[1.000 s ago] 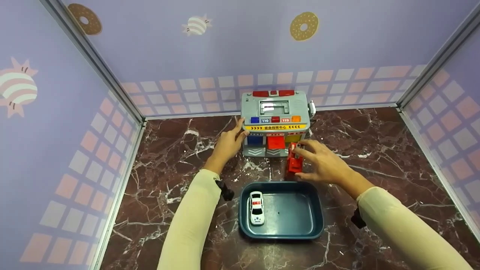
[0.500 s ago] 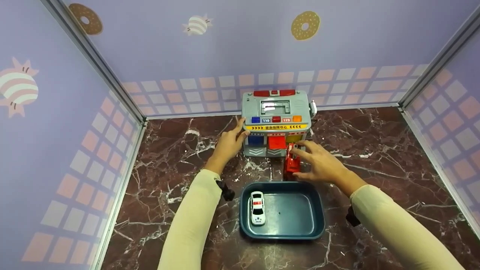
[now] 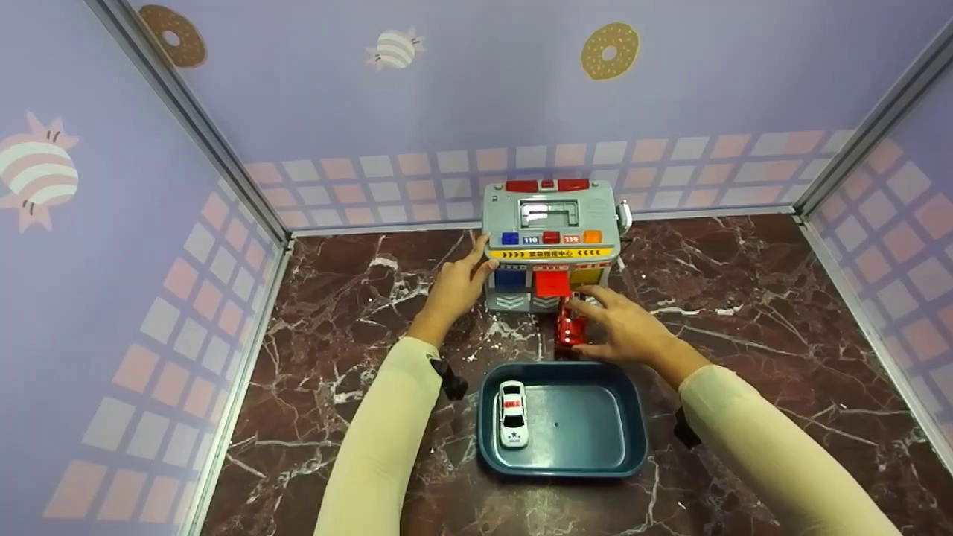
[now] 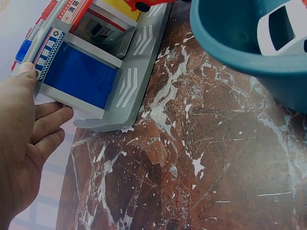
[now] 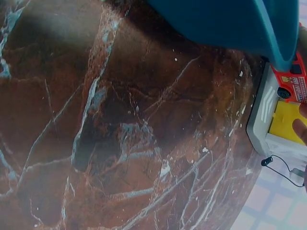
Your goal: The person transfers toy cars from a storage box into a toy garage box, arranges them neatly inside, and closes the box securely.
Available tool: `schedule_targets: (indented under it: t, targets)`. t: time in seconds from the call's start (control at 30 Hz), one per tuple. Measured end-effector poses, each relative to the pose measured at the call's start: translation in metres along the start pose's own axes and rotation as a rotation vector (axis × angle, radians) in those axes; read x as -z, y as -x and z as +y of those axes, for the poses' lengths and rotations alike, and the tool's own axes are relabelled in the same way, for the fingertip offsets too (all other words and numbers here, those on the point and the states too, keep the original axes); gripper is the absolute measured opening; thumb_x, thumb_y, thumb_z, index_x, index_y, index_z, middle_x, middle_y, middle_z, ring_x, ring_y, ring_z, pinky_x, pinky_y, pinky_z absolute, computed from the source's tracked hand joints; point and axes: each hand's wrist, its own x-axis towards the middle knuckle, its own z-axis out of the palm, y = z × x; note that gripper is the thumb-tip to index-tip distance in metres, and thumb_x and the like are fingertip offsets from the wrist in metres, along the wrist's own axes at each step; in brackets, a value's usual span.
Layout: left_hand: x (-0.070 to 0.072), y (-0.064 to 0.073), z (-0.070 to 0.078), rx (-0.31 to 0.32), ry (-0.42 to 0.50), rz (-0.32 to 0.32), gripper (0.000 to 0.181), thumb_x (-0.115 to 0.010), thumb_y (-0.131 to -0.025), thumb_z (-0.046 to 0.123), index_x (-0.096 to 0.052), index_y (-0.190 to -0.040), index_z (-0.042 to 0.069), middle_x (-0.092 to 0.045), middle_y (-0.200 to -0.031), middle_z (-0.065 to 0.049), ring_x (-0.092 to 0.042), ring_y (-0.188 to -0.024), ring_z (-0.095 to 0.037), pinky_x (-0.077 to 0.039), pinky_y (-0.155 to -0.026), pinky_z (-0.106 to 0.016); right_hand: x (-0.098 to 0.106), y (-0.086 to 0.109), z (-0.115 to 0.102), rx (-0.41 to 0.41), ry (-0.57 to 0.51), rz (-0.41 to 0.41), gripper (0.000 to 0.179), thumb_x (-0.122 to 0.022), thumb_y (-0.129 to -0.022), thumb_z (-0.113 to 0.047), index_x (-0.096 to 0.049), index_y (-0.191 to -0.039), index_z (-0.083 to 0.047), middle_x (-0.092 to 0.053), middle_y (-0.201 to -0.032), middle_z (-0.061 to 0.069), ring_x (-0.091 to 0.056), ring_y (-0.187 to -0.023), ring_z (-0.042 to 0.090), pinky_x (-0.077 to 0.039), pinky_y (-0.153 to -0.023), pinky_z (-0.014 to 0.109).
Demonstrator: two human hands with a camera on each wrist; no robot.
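Observation:
Against the back wall stands a grey toy rescue garage (image 3: 552, 254) with a blue, a red and a yellow door. The red middle door (image 3: 552, 284) is swung up, and the bay beneath it shows in the left wrist view. My left hand (image 3: 453, 288) holds the garage's front left corner, thumb on the front and fingers along the side. The blue door (image 4: 81, 74) beside it is down. My right hand (image 3: 629, 326) pinches a red toy fire truck (image 3: 571, 330) lengthwise, just before the garage's ramp, its front end near the middle bay. Fingers partly cover the truck.
A dark teal plastic tray (image 3: 633, 424) sits close in front of the truck. In its left side lies a white toy police car (image 3: 512, 415). Purple patterned panels (image 3: 447, 97) enclose the marbled table (image 3: 357, 320). A thin cord (image 5: 283, 165) hangs at the garage's right side.
My right hand has slid the fire truck left, from before the yellow door toward the raised red one. My left hand stays on the garage's corner; the tray and police car have not moved.

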Motion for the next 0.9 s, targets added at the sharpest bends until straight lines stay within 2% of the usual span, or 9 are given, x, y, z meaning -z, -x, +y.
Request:
schedule_targets:
  t: [0.13, 0.3, 0.5, 0.63, 0.9]
  targets:
    - [0.000, 0.000, -0.001, -0.003, -0.004, -0.005, 0.068, -0.052, -0.115, 0.053, -0.035, -0.175, 0.027, -0.049, -0.070, -0.002, -0.056, -0.072, -0.028, -0.059, -0.100, -0.057, -0.007, -0.004, 0.001, 0.017, -0.004, -0.013, 0.081, -0.093, -0.089, -0.043, -0.061, -0.158, -0.015, -0.054, -0.160, 0.028, -0.064, -0.136, 0.052, -0.054, -0.113, 0.067]
    - [-0.002, 0.000, -0.001, -0.018, -0.015, 0.019, 0.067, -0.052, -0.114, 0.052, -0.038, -0.174, 0.024, -0.050, -0.069, -0.002, -0.061, -0.076, -0.031, -0.060, -0.100, -0.059, -0.013, -0.009, 0.000, 0.064, -0.003, -0.005, 0.079, -0.092, -0.091, -0.044, -0.062, -0.157, -0.013, -0.055, -0.158, 0.026, -0.067, -0.132, 0.050, -0.057, -0.110, 0.065]
    - [-0.002, 0.000, -0.002, -0.016, -0.001, 0.017, 0.068, -0.053, -0.114, 0.051, -0.038, -0.174, 0.023, -0.048, -0.066, 0.000, -0.056, -0.069, -0.029, -0.060, -0.094, -0.058, -0.016, -0.015, -0.001, 0.103, -0.014, 0.000, 0.078, -0.092, -0.091, -0.042, -0.062, -0.156, -0.012, -0.058, -0.154, 0.027, -0.070, -0.126, 0.050, -0.059, -0.106, 0.065]
    - [-0.002, 0.000, -0.003, -0.014, -0.001, 0.014, 0.067, -0.052, -0.114, 0.052, -0.038, -0.174, 0.024, -0.044, -0.065, 0.002, -0.051, -0.066, -0.026, -0.060, -0.092, -0.057, -0.017, -0.018, -0.002, 0.097, -0.012, -0.017, 0.079, -0.092, -0.091, -0.044, -0.061, -0.157, -0.013, -0.058, -0.154, 0.027, -0.070, -0.126, 0.049, -0.059, -0.107, 0.064]
    - [-0.002, 0.001, -0.003, -0.008, -0.006, 0.012, 0.067, -0.052, -0.114, 0.053, -0.037, -0.174, 0.027, -0.043, -0.064, 0.003, -0.056, -0.070, -0.028, -0.060, -0.097, -0.059, -0.019, -0.023, -0.004, 0.090, -0.001, -0.039, 0.077, -0.090, -0.093, -0.043, -0.060, -0.157, -0.014, -0.058, -0.153, 0.028, -0.071, -0.124, 0.050, -0.059, -0.107, 0.064]
